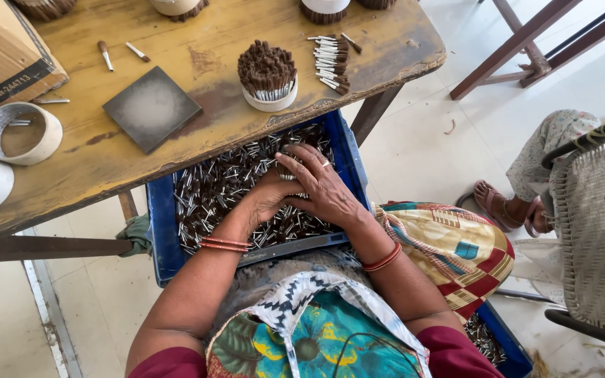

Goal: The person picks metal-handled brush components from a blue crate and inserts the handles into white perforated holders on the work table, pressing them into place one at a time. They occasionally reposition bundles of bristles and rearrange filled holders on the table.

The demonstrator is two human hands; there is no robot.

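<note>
Your two hands meet at the frame's centre, inside the blue crate (162,231) on your lap, which is filled with small silver-and-brown sticks (211,189). The sticks lie directly under and just ahead of your palms, toward the table, their long axes pointing every way, so no single direction fits a pick.

Your right hand (320,185) lies on top, fingers spread and bent down onto the heap; it rests over your left hand (267,199), which is cupped beneath and partly hidden. I cannot tell whether either hand has closed on any sticks. The right fingertips reach furthest into the pile.

Counts: one crate here, a second blue crate corner (509,353) at lower right; sticks too many to count. On the table (92,168) sit one dark tile (150,107), two white rings (19,133) at left, one cup (269,98) of upright bundled sticks, and a loose row (332,63) beside it.
</note>
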